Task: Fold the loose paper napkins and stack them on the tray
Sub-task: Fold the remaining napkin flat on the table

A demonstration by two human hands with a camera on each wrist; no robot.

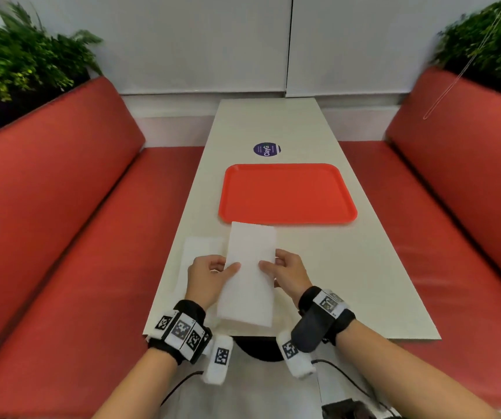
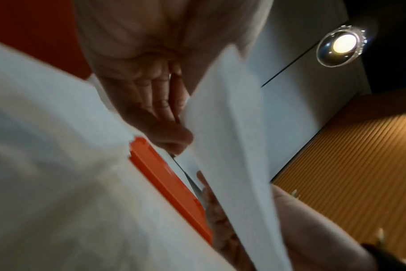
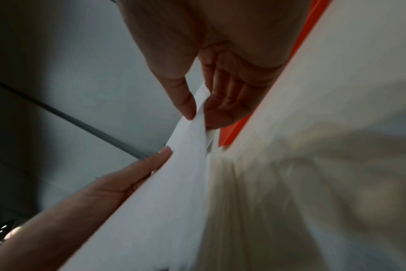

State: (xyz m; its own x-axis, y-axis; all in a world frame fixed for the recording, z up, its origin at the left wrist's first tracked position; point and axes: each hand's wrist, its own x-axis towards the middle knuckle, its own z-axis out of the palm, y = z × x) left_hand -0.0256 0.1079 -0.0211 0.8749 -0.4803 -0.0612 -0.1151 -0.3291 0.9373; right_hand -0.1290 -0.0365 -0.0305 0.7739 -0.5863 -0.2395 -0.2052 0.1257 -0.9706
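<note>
Napkin (image 1: 250, 267) hangs pinched between both hands' fingers (image 1: 265, 265), above the surface, tray (image 1: 287, 193) just beyond them. Best to align its edges before creasing, keeping both pinches level.

white napkin (image 1: 250, 267), orange-red tray (image 1: 287, 192), cream table (image 1: 349, 267), red benches (image 1: 61, 207), black-and-white checkered wristbands (image 1: 181, 329)

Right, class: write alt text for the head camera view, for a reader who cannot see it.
Two hands, left hand and right hand, hold a long white paper napkin by its side edges above a pale table. Beyond it lies an orange tray with nothing on it, more white napkins lie on the left, and red benches flank the table.
</note>
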